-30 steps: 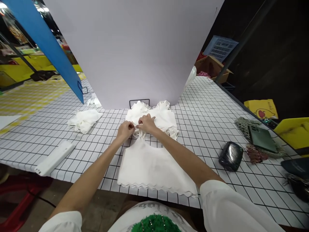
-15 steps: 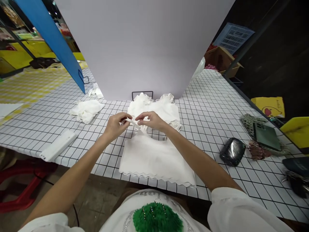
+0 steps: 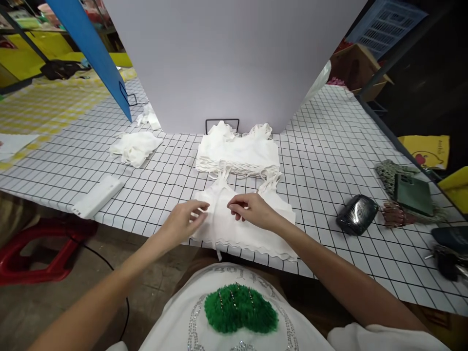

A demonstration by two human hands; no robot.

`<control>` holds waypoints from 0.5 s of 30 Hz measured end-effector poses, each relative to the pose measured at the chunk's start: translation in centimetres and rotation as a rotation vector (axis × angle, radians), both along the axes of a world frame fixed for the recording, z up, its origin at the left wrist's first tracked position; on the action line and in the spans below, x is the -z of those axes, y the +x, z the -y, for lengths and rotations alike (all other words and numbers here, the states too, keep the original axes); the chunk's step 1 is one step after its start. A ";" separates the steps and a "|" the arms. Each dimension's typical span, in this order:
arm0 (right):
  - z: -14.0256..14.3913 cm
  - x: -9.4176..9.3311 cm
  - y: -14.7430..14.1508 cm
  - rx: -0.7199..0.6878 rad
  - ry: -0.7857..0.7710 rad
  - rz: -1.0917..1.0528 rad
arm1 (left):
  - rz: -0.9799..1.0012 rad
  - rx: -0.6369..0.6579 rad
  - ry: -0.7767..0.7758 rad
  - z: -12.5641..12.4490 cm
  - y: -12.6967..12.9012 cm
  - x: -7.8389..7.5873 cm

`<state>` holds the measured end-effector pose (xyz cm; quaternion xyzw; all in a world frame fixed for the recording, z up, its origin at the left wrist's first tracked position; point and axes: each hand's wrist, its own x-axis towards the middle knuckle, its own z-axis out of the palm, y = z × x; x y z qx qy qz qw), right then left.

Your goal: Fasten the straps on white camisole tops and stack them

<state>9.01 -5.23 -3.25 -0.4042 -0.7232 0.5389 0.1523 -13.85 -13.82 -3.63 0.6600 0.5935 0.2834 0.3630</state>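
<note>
A white strappy camisole with a scalloped hem lies flat in front of me, near the table's edge. One thin strap trails loose down over its front and past the hem. To the left of that strap is my left hand, its thumb and fingers apart with nothing between them. Over the camisole's middle, my right hand has loosely bent fingers and no visible hold on the cloth. Just behind lies a neat stack of white camisoles, their layered wavy hems facing me.
A grey-white board stands behind the stack, with a blue panel to its left. Crumpled white cloth and a white power strip lie left. A black wrapped package and a green phone lie right.
Both hands have let go of the strap and moved down toward me, spreading apart. The strap, held up before, now lies down across the camisole. The view has tilted downward.
</note>
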 end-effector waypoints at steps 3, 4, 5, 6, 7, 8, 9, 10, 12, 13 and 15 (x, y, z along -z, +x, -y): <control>0.5 0.2 -0.4 0.018 -0.017 0.041 | -0.185 -0.074 0.019 -3.6 -0.1 0.8; 0.5 0.4 -0.6 0.031 -0.050 0.040 | -0.254 -0.089 0.024 -4.7 0.1 1.1; 0.5 0.6 -0.9 0.048 -0.096 0.031 | -0.309 -0.102 0.029 -5.7 0.4 1.4; 0.5 0.9 -1.1 0.065 -0.148 0.015 | -0.337 -0.115 0.026 -6.5 0.8 1.7; 0.5 1.2 -1.3 0.082 -0.200 -0.002 | -0.324 -0.132 0.005 -7.1 1.1 2.0; 0.5 1.5 -1.5 0.096 -0.251 -0.015 | -0.278 -0.153 -0.029 -7.5 1.4 2.2; 0.6 1.8 -1.6 0.110 -0.298 -0.023 | -0.215 -0.173 -0.069 -7.8 1.7 2.5; 0.6 2.0 -1.8 0.124 -0.345 -0.034 | -0.139 -0.198 -0.113 -7.9 1.8 2.7; 0.6 2.3 -2.1 0.155 -0.444 -0.079 | -0.055 -0.233 -0.138 -8.0 1.9 3.2; 0.6 2.4 -2.3 0.166 -0.499 -0.122 | -0.031 -0.247 -0.133 -8.1 1.8 3.5; 0.6 2.3 -2.8 0.165 -0.614 -0.232 | 0.007 -0.261 -0.115 -8.2 1.7 3.8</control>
